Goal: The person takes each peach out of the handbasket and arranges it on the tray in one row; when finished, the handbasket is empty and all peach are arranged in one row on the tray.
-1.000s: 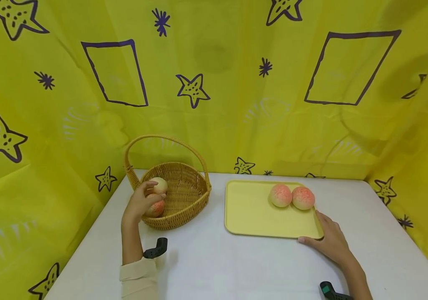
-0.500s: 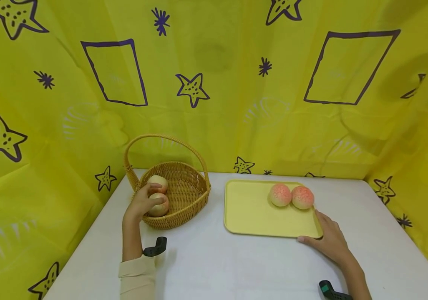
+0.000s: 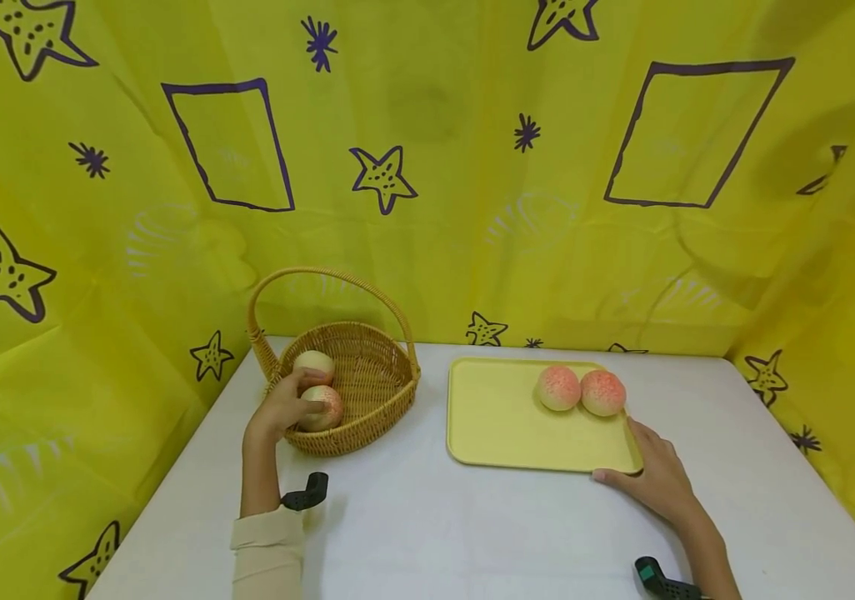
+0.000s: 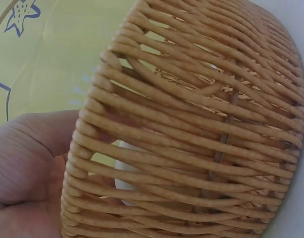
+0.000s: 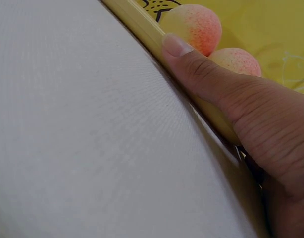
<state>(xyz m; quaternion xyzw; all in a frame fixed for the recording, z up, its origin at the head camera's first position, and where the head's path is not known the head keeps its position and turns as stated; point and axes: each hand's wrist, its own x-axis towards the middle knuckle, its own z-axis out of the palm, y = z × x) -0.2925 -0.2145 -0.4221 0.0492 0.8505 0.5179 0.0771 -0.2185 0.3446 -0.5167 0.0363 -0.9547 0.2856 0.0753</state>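
Note:
In the head view my left hand (image 3: 277, 410) reaches over the left rim of a wicker basket (image 3: 377, 423). Its thumb and fingers hold the nearer peach (image 3: 332, 412), cream with a red blush, inside the basket. Just behind it lies a second peach (image 3: 313, 361), partly covered by the fingers. The left wrist view shows the woven wall (image 4: 191, 119) hiding most of the fingers. My right hand (image 3: 660, 479) grips the near right corner of a yellow tray (image 3: 502, 425), with the thumb (image 5: 191, 62) on its front rim. Two peaches sit side by side toward the tray's back right.
A tall arched handle (image 3: 322, 272) rises over the basket. Basket and tray stand apart on a white table (image 3: 427, 525). Yellow cloth (image 3: 442, 250) printed with stars encloses the back and sides.
The nearer peach in the basket has turned and shifted slightly right under my left fingers, its red side now facing right. My right hand and the tray keep their places.

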